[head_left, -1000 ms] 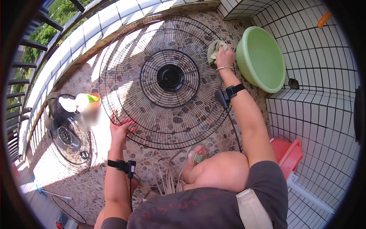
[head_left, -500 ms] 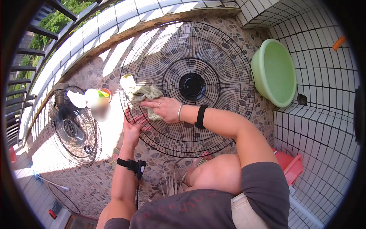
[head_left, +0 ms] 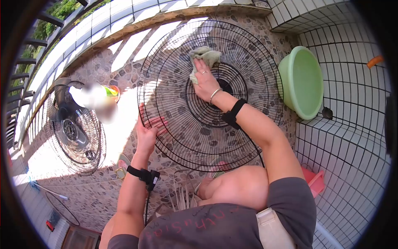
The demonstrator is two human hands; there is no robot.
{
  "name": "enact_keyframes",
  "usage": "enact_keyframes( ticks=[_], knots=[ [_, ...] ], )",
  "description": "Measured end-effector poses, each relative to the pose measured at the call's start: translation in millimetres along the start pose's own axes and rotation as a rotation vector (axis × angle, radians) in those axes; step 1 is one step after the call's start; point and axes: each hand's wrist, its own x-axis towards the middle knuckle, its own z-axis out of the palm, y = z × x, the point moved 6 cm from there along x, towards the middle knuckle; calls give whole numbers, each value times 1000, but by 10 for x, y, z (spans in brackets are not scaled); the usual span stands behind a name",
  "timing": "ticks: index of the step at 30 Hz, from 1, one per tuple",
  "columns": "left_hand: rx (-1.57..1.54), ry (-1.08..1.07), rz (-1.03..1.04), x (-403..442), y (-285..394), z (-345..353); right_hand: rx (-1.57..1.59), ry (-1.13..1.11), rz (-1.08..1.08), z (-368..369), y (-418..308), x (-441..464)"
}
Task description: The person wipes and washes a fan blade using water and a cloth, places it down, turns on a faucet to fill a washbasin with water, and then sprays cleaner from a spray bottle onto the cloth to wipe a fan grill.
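Note:
A large round black wire fan grille (head_left: 209, 137) is held in front of me above the pebbled floor. My left hand (head_left: 148, 130) is at its lower left edge, fingers spread, some of them behind the wires. With my right hand (head_left: 203, 83) I press a pale green cloth (head_left: 207, 56) against the wires, up and left of the grille's dark centre. The fingers lie over the cloth, which is crumpled and folded beyond the fingertips.
A light green basin (head_left: 306, 83) leans by the tiled wall at right. Another fan part with a cage (head_left: 72, 128) lies at left, beside white and coloured items (head_left: 112, 91). A red plastic object (head_left: 314, 181) is at lower right. Railings line the upper left.
My right hand with the cloth went from the grille's right edge to its left edge, then up toward the upper middle. My left hand stays at the lower left rim. The view has shifted.

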Motion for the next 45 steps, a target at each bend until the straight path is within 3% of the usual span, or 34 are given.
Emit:
enact_keyframes(
  ticks=[1, 4, 8, 10, 15, 20, 24, 28, 31, 34, 42, 45],
  knots=[
    [7, 17, 15, 17, 0, 1, 114, 20, -84, 149, -417, -183],
    [-3, 53, 22, 94, -76, -9, 251, -450, -216, 374, -1198, -698],
    [-107, 58, 10, 96, -264, -32, 587, -422, -105, 317, -1186, -983],
    [-162, 40, -32, 90, -299, -28, 902, -560, 560, 199, -799, -1069],
    [-109, 63, -63, 140, -331, -79, 1205, 226, 722, -971, -39, -989],
    [-91, 70, -29, 177, -418, -106, 1142, 576, 734, -1664, 353, -1064],
    [-84, 61, -4, 163, -423, -87, 1155, 549, 893, -1714, 527, -1170],
    [-105, 122, 22, 154, -507, -116, 1468, 537, 917, -1682, 575, -1255],
    [-141, 154, 47, 108, -520, -111, 1870, 333, 696, -1762, 353, -1166],
    [-131, 174, 41, 84, -515, -68, 1986, 356, 647, -1840, 205, -1202],
    [-180, 236, 45, 124, -544, -90, 1989, 444, 525, -2067, 98, -1365],
    [-184, 257, 55, 99, -495, -59, 1886, 622, 443, -2373, 150, -1503]
  ],
)
